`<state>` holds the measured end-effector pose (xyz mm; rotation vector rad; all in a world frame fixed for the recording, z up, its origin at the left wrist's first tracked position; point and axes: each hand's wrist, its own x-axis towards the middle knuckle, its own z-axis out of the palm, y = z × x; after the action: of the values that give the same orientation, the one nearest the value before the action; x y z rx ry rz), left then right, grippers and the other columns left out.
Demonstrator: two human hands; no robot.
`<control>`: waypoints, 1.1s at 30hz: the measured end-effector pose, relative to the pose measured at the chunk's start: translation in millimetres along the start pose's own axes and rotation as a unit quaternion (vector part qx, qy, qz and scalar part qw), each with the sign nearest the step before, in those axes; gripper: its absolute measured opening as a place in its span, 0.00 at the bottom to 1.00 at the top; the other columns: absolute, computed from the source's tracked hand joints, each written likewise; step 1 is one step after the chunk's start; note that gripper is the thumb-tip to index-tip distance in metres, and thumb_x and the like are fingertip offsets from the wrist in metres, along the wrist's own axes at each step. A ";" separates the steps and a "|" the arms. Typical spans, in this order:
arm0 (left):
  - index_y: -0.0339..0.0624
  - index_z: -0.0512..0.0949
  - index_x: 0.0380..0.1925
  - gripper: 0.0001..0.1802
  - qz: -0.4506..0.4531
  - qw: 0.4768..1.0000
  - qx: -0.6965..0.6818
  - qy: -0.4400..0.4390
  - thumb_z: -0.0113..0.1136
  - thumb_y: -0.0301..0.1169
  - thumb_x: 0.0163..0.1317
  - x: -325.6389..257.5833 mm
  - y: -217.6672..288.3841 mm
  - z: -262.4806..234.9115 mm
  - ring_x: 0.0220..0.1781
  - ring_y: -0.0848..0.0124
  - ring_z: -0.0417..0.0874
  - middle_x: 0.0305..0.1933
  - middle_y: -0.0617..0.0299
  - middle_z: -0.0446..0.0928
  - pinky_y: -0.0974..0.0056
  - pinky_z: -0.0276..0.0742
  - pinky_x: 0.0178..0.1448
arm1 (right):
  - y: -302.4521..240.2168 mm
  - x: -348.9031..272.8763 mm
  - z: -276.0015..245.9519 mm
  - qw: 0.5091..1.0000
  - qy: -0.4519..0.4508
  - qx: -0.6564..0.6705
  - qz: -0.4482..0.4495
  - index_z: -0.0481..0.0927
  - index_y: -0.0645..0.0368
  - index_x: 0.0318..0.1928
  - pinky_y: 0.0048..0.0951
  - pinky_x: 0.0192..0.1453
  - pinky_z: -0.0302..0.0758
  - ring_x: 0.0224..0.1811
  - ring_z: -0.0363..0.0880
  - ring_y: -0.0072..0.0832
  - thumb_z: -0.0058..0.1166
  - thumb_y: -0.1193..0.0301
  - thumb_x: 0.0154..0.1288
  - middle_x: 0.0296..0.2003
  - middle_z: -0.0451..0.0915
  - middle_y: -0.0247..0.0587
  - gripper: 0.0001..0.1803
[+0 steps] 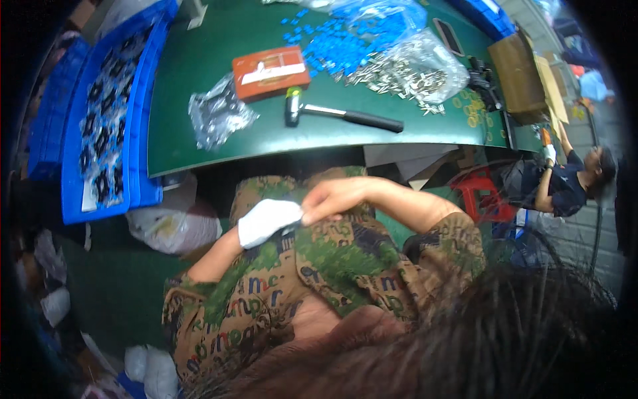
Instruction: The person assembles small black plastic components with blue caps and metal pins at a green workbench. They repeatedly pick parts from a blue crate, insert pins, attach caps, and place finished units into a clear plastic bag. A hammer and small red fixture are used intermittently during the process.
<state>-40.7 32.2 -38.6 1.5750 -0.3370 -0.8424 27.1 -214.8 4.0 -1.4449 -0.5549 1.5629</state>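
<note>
Seemingly adjusting the white glove (258, 228), mid-frame, on the left hand (271, 221), with the bare right hand (335, 198) curled at its end; cannot tell either's grip. Probably calls next for steady pinching.

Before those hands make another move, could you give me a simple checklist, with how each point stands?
1. Hands clear of the green table: ok; the white-gloved left hand and bare right hand meet over the lap.
2. Both hands gloved: not ok; the right is bare.
3. Nothing pinched between the fingers: cannot tell; too blurred.
4. Black-handled mallet with yellow-and-black head lying wholly on the table: ok.
5. Small silver metal pieces all inside the clear plastic bag: not ok; many lie loose.
</note>
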 end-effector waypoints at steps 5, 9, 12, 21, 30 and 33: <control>0.38 0.84 0.53 0.18 -0.018 0.997 0.060 -0.039 0.63 0.37 0.70 -7.6 34.8 -23.0 0.38 0.76 0.83 0.40 0.61 0.87 0.68 0.78 0.47 | -16.8 -19.7 -1.6 0.897 0.231 -0.329 -0.183 0.83 0.56 0.39 0.40 0.44 0.78 0.36 0.82 0.38 0.59 0.55 0.73 0.31 0.81 0.40 0.17; 0.37 0.68 0.71 0.34 0.022 0.989 -0.143 -0.001 0.66 0.28 0.66 -10.0 46.0 -41.5 0.46 0.73 0.83 0.47 0.55 0.85 0.66 0.78 0.51 | -21.1 -78.8 -57.8 0.694 0.524 -0.476 -0.130 0.85 0.57 0.45 0.43 0.51 0.81 0.46 0.84 0.48 0.60 0.65 0.70 0.42 0.85 0.48 0.10; 0.35 0.62 0.75 0.39 0.114 0.977 -0.177 -0.023 0.66 0.24 0.64 1.2 40.2 -45.6 0.52 0.71 0.82 0.53 0.52 0.81 0.66 0.77 0.57 | -10.7 -111.5 -111.4 0.578 0.605 -0.544 -0.066 0.85 0.57 0.47 0.43 0.46 0.80 0.42 0.84 0.48 0.61 0.68 0.69 0.38 0.84 0.46 0.10; 0.37 0.76 0.62 0.20 0.076 0.986 0.043 0.139 0.57 0.29 0.72 34.1 46.2 0.6 0.41 0.76 0.82 0.40 0.62 0.83 0.67 0.79 0.51 | -1.1 -93.5 -135.3 0.536 0.589 -0.603 0.040 0.86 0.48 0.45 0.44 0.52 0.70 0.49 0.81 0.38 0.58 0.60 0.70 0.39 0.79 0.37 0.10; 0.35 0.78 0.59 0.16 0.098 0.973 -0.021 0.207 0.54 0.27 0.74 40.5 28.7 -2.9 0.37 0.78 0.80 0.35 0.63 0.81 0.69 0.78 0.45 | -1.2 -89.1 -142.5 0.495 0.632 -0.592 -0.066 0.82 0.54 0.43 0.45 0.49 0.73 0.44 0.82 0.42 0.56 0.66 0.71 0.39 0.81 0.42 0.07; 0.36 0.78 0.59 0.17 0.098 0.965 -0.131 0.207 0.57 0.27 0.72 45.0 21.1 -9.7 0.37 0.79 0.79 0.37 0.66 0.81 0.71 0.77 0.44 | -6.5 -82.8 -131.5 0.534 0.681 -0.475 -0.159 0.81 0.60 0.44 0.43 0.43 0.78 0.39 0.83 0.48 0.59 0.71 0.69 0.37 0.81 0.47 0.07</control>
<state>2.2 5.9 -33.2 1.4003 -0.0725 -0.3730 145.3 -313.5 25.7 -2.5577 -0.5676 -0.6615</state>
